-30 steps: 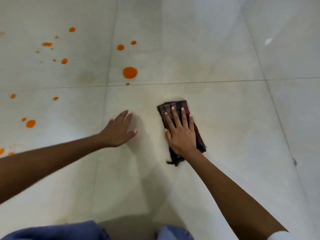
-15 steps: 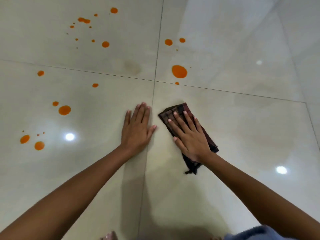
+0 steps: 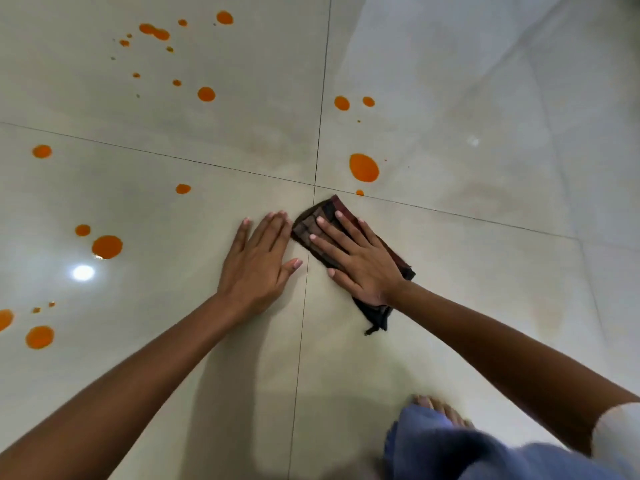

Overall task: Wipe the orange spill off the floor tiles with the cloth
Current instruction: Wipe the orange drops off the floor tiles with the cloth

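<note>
A dark checked cloth (image 3: 320, 216), folded, lies on the pale floor tiles (image 3: 467, 271) just below the tile joint. My right hand (image 3: 356, 261) presses flat on the cloth, fingers spread. My left hand (image 3: 258, 261) rests flat on the tile right beside it, palm down, holding nothing. The largest orange spot (image 3: 363, 167) sits just beyond the cloth's far corner, with a tiny drop (image 3: 360, 192) on the joint. Several more orange drops lie scattered to the far left (image 3: 206, 94) and near left (image 3: 107, 246).
Faint smeared stains mark the tiles right of the cloth. A bare foot (image 3: 440, 412) and blue trouser fabric (image 3: 485, 452) are at the bottom right. A lamp reflection (image 3: 83, 272) shines on the left tile.
The cloth under my right hand has slid forward toward the large orange spot. My left hand has settled flat beside it. The camera view has shifted and a foot now shows.
</note>
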